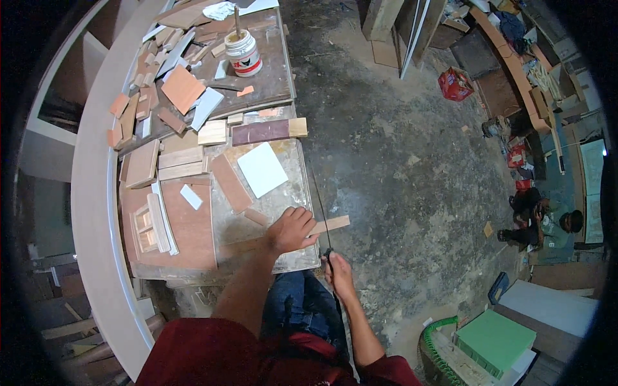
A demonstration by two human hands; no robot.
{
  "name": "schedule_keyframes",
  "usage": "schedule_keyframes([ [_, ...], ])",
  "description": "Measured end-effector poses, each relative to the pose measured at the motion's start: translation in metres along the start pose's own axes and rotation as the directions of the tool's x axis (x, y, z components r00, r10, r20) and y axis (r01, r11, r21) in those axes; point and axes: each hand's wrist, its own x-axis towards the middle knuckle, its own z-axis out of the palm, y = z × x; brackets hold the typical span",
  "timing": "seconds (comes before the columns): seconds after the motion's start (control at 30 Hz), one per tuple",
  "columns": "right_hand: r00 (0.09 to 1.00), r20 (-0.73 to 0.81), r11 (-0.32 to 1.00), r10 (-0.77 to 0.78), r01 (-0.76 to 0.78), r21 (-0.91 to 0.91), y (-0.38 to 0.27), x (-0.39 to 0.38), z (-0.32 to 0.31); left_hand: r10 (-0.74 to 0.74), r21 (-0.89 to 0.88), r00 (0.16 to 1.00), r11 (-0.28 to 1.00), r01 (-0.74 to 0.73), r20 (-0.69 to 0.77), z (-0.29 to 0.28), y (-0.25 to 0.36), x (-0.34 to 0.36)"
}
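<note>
My left hand [293,229] presses down on a narrow wooden strip [338,222] at the table's right edge, fingers curled over it. The strip's end juts out past the edge. My right hand [340,273] is closed round the dark handle of a handsaw [320,196]. The saw's thin blade, seen nearly edge-on, points away from me and crosses the strip just right of my left fingers. Near my left hand lie a small brown wood piece [257,217], a longer brown board [230,183] and a white square panel [262,170].
On the worktable [296,186] sit a small wooden frame piece [152,224], a purple-brown block [261,132], a white glue tub [243,55] with a stick in it, and several offcuts. A green box [496,342] stands at lower right. Another person [547,219] sits at far right.
</note>
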Motion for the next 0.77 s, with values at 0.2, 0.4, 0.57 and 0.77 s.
schedule_keyframes([
  [0.2, 0.997, -0.074, 0.999, 0.011, -0.013, -0.030, 0.029, -0.036, -0.014, -0.012, 0.034, 1.000, 0.999, 0.011, 0.010, 0.000, 0.001, -0.001],
  [0.4, 0.995, -0.086, 0.995, -0.057, 0.064, 0.076, -0.007, 0.003, 0.016, -0.010, -0.017, 1.000, 1.000, 0.010, -0.002, 0.002, -0.001, -0.002],
  [0.57, 0.969, -0.249, 0.994, 0.004, -0.031, -0.103, 0.027, -0.034, 0.002, -0.010, -0.042, 1.000, 0.999, 0.008, -0.028, 0.005, -0.001, -0.002],
  [0.77, 0.920, -0.211, 0.927, -0.331, 0.276, -0.254, 0.017, 0.022, 0.018, -0.011, 0.003, 1.000, 1.000, 0.011, 0.003, -0.001, 0.002, -0.004],
])
